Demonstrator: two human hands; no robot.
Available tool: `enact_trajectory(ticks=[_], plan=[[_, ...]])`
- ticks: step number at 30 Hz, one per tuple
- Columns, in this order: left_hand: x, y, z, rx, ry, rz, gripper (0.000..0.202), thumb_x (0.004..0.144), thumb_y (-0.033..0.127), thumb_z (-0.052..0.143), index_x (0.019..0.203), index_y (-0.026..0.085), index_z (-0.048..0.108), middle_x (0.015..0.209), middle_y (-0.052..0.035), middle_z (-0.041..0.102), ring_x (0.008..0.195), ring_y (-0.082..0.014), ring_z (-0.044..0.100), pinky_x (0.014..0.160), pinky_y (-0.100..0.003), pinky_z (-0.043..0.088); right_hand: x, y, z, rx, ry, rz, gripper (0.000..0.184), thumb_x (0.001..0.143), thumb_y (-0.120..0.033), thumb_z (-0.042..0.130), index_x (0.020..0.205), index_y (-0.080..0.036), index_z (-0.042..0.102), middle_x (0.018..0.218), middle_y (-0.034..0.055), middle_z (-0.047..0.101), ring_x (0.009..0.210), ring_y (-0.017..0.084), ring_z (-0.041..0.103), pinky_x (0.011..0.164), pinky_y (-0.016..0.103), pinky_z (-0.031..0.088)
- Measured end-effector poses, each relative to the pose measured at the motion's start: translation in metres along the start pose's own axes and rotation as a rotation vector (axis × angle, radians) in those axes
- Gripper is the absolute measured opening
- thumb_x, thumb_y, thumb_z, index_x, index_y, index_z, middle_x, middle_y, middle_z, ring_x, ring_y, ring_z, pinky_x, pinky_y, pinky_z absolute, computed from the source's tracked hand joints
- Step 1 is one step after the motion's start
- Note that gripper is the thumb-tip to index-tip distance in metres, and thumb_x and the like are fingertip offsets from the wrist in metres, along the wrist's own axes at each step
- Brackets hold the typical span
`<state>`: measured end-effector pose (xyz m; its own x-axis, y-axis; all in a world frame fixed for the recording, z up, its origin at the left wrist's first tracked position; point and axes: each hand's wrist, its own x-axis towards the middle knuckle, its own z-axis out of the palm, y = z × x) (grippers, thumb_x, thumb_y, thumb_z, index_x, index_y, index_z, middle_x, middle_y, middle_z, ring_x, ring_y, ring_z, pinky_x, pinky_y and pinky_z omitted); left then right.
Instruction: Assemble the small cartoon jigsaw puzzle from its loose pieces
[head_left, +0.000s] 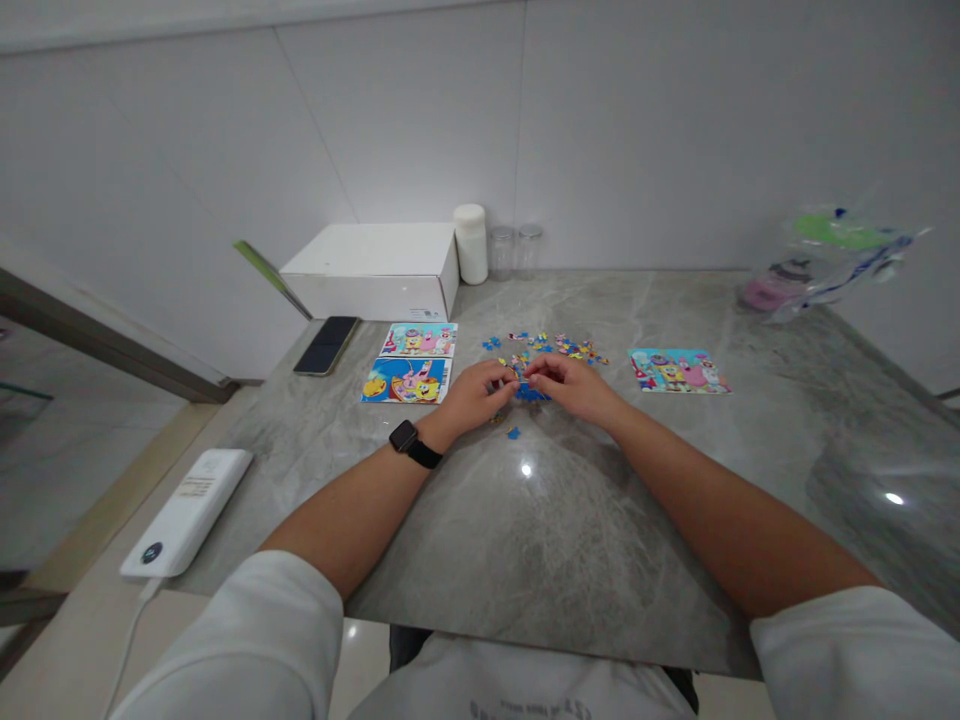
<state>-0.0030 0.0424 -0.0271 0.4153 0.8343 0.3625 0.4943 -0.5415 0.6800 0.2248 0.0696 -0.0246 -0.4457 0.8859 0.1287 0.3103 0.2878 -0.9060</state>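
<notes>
My left hand [478,394], with a black watch [403,436] on its wrist, is pinched closed at the middle of the table. Its fingertips almost meet those of my right hand [576,388], which is also pinched. Small jigsaw pieces seem to be between the fingertips, mostly hidden by the fingers. Just below the hands lie blue jigsaw pieces [532,394], partly covered. Beyond them spreads a loose pile of colourful jigsaw pieces [574,347]. One blue piece [514,433] lies apart on the near side.
Left of the hands lie two cartoon picture cards [418,340], one above the other; another card [679,371] lies right. A phone [327,346], white box [375,255], white bottle [471,245], glass jars [529,250], power bank [191,510] and plastic bag [832,262] stand around the grey table [555,560].
</notes>
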Motion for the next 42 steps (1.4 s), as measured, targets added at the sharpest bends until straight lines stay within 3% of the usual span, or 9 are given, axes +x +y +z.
enact_trajectory(ticks=[11,18,26,34,42], plan=[[0.0003,0.0002,0.0005,0.003,-0.018,0.020,0.026,0.104,0.037,0.057,0.092,0.021,0.073,0.090,-0.0039,0.071,0.088,-0.0186,0.066,0.083,-0.031,0.050,-0.0016,0.0010,0.0030,0.006,-0.021,-0.015,0.026,0.082,-0.043,0.075,0.098,-0.021,0.073,0.084,0.0011,0.072,0.073,0.016,0.062,0.068,0.029,0.048],[0.0006,-0.0010,-0.0003,0.011,0.082,-0.039,0.023,0.102,0.033,0.057,0.089,0.020,0.071,0.093,-0.0044,0.072,0.092,-0.0198,0.067,0.087,-0.033,0.051,-0.0010,0.0031,0.0015,0.013,-0.003,-0.001,0.025,0.081,-0.039,0.074,0.099,-0.021,0.073,0.084,0.0012,0.073,0.073,0.016,0.063,0.069,0.029,0.049],[0.0002,0.0019,-0.0007,0.009,0.050,-0.028,0.024,0.102,0.032,0.055,0.090,0.021,0.072,0.096,-0.0045,0.074,0.093,-0.0201,0.068,0.089,-0.035,0.052,-0.0011,0.0043,0.0020,0.001,0.006,-0.003,0.022,0.082,-0.038,0.072,0.098,-0.021,0.073,0.083,0.0009,0.073,0.073,0.017,0.064,0.068,0.029,0.049],[-0.0003,0.0017,0.0003,0.047,0.010,-0.021,0.025,0.100,0.037,0.060,0.085,0.020,0.070,0.084,-0.0031,0.070,0.081,-0.0176,0.063,0.075,-0.030,0.048,-0.0003,0.0047,0.0030,-0.012,0.014,0.004,0.020,0.082,-0.035,0.072,0.096,-0.021,0.073,0.084,0.0012,0.074,0.073,0.017,0.064,0.069,0.029,0.049],[-0.0004,0.0018,0.0004,0.024,-0.002,-0.017,0.018,0.098,0.032,0.063,0.087,0.020,0.072,0.087,-0.0030,0.072,0.083,-0.0179,0.065,0.080,-0.031,0.050,-0.0018,0.0007,0.0030,-0.035,0.005,-0.007,0.019,0.083,-0.033,0.070,0.097,-0.021,0.074,0.082,0.0005,0.073,0.071,0.016,0.062,0.068,0.029,0.048]])
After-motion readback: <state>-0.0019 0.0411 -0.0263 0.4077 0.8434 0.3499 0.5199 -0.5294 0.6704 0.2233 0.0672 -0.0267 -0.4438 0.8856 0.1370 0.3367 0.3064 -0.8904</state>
